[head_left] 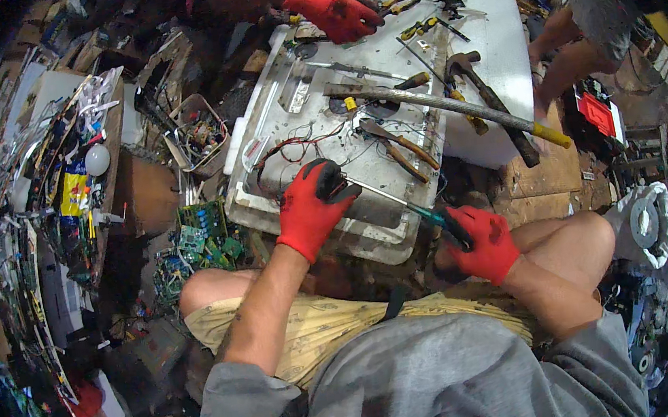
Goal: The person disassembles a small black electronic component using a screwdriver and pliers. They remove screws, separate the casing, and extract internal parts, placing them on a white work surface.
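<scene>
My right hand (483,243), in a red glove, grips the handle of a long screwdriver (424,211) with a green and black handle. Its thin shaft slants up and left to my left hand (310,211), also red-gloved with dark fingertips. Those fingers are closed around a small dark piece at the shaft's tip, too hidden to name. Both hands are over the near edge of a dirty white plastic panel (256,204). Thin wires (299,149) lie on the panel just beyond my left hand. Pliers with orange-brown handles (403,152) rest on it, beyond the screwdriver.
A long metal rod (445,105) crosses the panel, beside a hammer (494,102) at the right. A co-worker's red-gloved hand (333,9) reaches in at the far side, near more pliers (398,6). Green circuit boards (205,237) and a bin of scraps (200,133) are left.
</scene>
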Available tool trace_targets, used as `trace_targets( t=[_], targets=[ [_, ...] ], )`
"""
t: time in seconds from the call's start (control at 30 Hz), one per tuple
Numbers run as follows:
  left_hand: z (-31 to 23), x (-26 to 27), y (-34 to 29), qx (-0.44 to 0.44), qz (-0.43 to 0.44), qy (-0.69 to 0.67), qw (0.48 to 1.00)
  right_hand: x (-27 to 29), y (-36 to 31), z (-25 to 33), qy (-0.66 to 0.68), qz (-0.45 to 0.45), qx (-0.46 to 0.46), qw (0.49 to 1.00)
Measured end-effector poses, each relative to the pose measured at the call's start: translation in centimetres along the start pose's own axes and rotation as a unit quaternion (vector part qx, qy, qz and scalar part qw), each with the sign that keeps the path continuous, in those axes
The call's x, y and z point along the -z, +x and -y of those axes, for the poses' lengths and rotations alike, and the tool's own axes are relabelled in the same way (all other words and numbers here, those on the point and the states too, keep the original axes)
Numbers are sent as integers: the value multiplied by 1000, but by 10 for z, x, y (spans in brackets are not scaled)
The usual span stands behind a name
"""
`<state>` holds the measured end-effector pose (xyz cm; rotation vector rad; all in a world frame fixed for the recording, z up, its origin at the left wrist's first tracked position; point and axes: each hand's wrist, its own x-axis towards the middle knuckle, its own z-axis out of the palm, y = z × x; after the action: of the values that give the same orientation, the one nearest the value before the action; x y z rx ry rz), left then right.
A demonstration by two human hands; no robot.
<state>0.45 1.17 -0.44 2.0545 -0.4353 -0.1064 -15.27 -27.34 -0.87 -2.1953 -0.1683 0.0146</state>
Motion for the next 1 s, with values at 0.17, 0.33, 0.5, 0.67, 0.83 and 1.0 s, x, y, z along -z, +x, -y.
trace_targets(
  t=[0.17,0.33,0.5,0.67,0.83,1.0],
  targets=[
    [4,1,-2,-40,-14,73,996,6,8,-1,441,13,-204,874],
    [8,-1,-3,-17,-6,37,999,35,11,-10,336,178,-177,908],
    [0,0,0,1,21,45,999,10,2,-15,-178,-37,75,981],
    [13,-1,-1,-25,-8,95,995,12,12,-3,69,-42,-32,996],
    [18,-3,-2,-14,11,67,998,33,9,-26,401,208,-208,868],
    [14,-4,-3,-43,-19,59,997,7,8,-13,68,86,-1,994]
  ],
)
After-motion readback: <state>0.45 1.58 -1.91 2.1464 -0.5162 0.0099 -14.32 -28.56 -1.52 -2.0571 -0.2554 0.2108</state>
